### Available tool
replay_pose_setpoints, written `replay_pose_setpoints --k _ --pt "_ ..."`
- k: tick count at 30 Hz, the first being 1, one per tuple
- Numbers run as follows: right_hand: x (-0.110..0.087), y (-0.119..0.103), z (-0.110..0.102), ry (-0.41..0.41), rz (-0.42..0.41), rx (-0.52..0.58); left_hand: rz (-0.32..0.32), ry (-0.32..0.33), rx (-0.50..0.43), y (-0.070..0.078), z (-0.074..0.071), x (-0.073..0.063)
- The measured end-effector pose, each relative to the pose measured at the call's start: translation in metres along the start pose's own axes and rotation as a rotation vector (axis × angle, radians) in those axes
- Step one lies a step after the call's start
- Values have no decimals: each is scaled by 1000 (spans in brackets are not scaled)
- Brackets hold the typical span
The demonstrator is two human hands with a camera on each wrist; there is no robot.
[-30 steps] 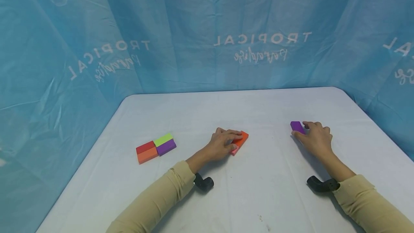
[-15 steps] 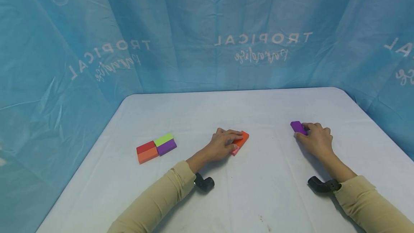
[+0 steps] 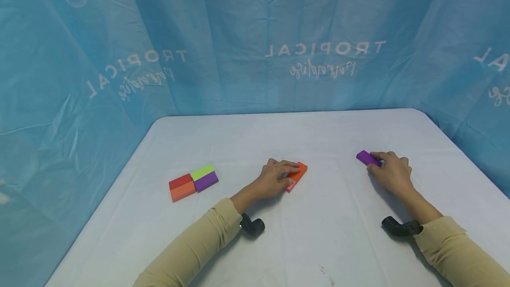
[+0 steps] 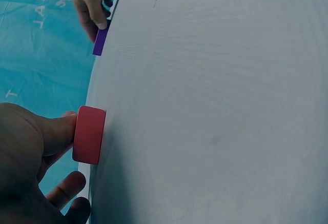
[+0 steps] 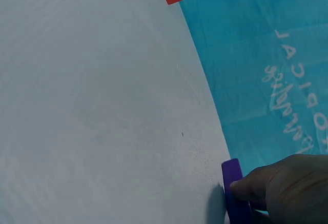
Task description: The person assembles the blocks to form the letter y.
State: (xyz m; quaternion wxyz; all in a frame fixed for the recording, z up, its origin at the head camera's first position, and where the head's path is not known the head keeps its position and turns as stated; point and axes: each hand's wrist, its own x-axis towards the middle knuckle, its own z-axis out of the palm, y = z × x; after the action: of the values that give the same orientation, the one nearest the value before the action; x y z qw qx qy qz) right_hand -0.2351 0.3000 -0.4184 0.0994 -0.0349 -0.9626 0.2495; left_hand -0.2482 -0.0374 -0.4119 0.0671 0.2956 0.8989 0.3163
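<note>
My left hand (image 3: 274, 178) grips an orange-red block (image 3: 299, 172) at mid-table, thumb at its near end and fingers over its far side. In the left wrist view the block's red end face (image 4: 89, 135) shows beside the thumb. Further right, my right hand (image 3: 392, 172) pinches a purple block (image 3: 367, 157) between thumb and fingers. That block lies slantwise, its free end pointing left and away from me. The right wrist view shows the thumb pressed against the side of the purple block (image 5: 233, 178), the fingers partly hidden behind it.
At the left, a red block (image 3: 179, 181), an orange block (image 3: 183, 191), a lime-green block (image 3: 202, 172) and a purple block (image 3: 206, 181) sit together in a two-by-two group. The white-covered table (image 3: 318, 242) ends at a blue printed curtain (image 3: 239, 87).
The purple block in my right hand has turned counterclockwise, now slanting more sideways. The right thumb has shifted slightly right with it. My left hand and its block have stayed put.
</note>
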Motion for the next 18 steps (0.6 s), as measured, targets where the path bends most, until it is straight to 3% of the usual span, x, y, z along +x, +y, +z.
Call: replay_pose_setpoints --k 18 --pt "2 7 1 -5 63 55 -15 -2 6 1 -1 0"
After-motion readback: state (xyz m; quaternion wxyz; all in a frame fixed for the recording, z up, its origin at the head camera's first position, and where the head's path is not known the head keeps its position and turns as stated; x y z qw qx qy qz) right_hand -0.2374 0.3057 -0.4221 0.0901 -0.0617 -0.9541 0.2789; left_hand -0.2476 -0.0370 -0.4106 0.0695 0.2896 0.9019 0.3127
